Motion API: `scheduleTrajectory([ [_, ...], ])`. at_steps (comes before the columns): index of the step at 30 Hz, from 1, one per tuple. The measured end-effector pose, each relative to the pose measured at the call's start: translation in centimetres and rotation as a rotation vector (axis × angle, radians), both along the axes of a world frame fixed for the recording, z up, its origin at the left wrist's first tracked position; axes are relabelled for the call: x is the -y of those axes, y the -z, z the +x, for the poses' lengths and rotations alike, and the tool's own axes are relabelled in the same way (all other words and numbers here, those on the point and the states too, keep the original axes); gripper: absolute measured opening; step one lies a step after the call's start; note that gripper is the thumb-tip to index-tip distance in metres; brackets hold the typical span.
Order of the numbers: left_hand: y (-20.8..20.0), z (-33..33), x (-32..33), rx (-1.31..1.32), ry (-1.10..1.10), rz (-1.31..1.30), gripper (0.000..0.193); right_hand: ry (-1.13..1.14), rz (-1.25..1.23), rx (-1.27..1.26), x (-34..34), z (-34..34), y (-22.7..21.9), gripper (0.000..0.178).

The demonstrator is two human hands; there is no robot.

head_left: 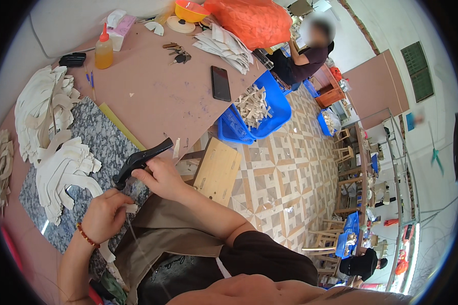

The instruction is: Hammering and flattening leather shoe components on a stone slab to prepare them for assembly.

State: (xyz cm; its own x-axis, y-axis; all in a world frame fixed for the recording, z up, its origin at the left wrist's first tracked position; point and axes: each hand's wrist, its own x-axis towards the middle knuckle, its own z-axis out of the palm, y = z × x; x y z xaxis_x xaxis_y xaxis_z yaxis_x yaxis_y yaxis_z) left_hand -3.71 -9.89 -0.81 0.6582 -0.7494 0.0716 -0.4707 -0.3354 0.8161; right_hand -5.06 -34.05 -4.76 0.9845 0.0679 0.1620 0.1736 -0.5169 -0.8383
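Observation:
My right hand (164, 178) is wrapped round a hammer (139, 159) with a black head. Most of its handle is hidden by the fingers. One end of the head points down at the granite slab (94, 122), close to my left hand's fingertips. My left hand (104, 216), with a beaded bracelet at the wrist, is closed on a pale fabric strip (131, 208) at the slab's near edge. Just beyond that hand, a fanned pile of white curved strips (61, 170) lies on the slab. A brown apron (163, 218) covers my lap.
More strips are heaped at the left (38, 109). On the table are a glue bottle (104, 53), keys (178, 53), a phone (220, 84) and an orange bag (249, 23). A blue basket (277, 109) holds scraps beside a wooden stool (219, 170). Two other people sit farther off.

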Motion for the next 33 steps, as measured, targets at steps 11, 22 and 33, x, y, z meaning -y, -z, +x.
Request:
scheduleTrajectory([
  [11,1.5,1.2,-0.6,0.236,0.032,-0.07,0.029,0.098,0.451,-0.121,2.6,-1.5,-1.6,0.011],
  [22,1.7,1.2,1.0,0.242,0.059,-0.055,0.033,-0.196,-0.066,-0.261,5.3,-4.3,-8.5,0.035],
  [33,1.9,0.6,1.3,0.698,0.159,0.014,0.033,-0.215,-0.349,-0.071,2.4,-2.2,-10.9,0.031],
])
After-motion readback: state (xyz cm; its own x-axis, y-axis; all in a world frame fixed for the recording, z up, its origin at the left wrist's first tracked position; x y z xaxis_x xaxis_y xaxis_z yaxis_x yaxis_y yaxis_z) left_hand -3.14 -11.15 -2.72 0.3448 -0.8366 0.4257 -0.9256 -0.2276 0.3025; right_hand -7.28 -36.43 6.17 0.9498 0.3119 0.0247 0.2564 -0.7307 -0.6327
